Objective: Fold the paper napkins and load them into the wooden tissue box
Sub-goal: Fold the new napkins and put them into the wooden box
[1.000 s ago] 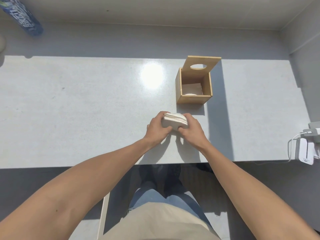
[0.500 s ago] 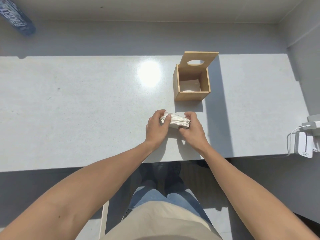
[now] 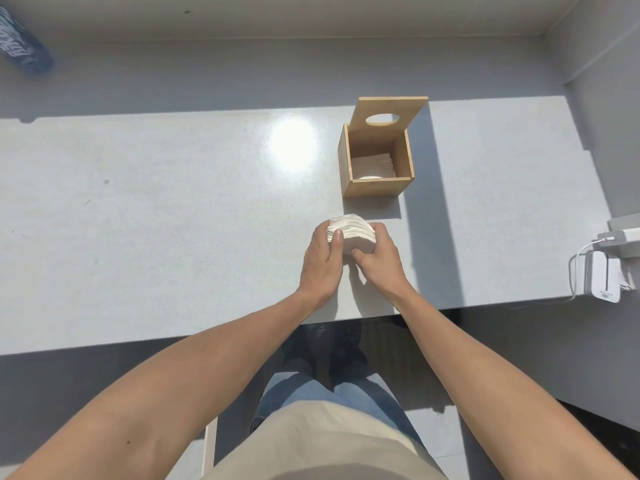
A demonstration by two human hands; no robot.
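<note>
A stack of white paper napkins is held just above the pale grey table, bent into a fold. My left hand grips its left side with the thumb on top. My right hand grips its right side. Just beyond the hands stands the wooden tissue box, its lid with an oval hole tipped open at the back. White napkins lie on the box floor.
A white charger with a cable sits at the table's right edge. A dark blue packet lies beyond the table's far left corner. A bright glare spot lies left of the box. Sunlit table surface stretches to the left.
Both hands have kept hold of the napkin stack, turning and squeezing it so that it now stands taller and more bunched. The box has not moved on the table.
</note>
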